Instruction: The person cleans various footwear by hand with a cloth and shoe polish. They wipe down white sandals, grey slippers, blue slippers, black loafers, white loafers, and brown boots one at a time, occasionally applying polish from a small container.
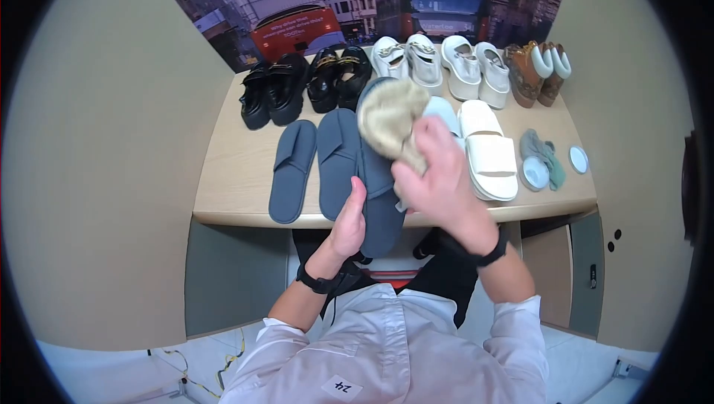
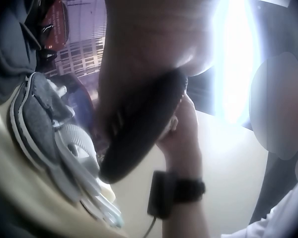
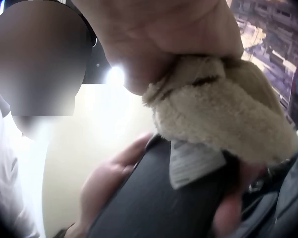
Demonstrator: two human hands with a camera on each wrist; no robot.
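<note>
My left hand (image 1: 349,222) grips a dark grey slipper (image 1: 381,225) in front of the table, thumb on one side and fingers on the other. In the left wrist view the slipper (image 2: 144,131) appears edge-on. My right hand (image 1: 439,173) holds a beige fluffy cloth (image 1: 390,118) over the upper part of that slipper. A pale tag (image 3: 193,161) hangs from the cloth (image 3: 223,111) against the slipper's dark surface in the right wrist view. Two more dark grey slippers (image 1: 292,173) (image 1: 338,162) lie on the table to the left.
White slide sandals (image 1: 492,155) lie right of the hands, beside a grey-green cloth (image 1: 549,155) and a small round tub (image 1: 535,172) with its lid (image 1: 579,159) nearby. Along the back stand black shoes (image 1: 286,88), white shoes (image 1: 425,62) and brown boots (image 1: 529,73). Walls flank the table (image 1: 234,173).
</note>
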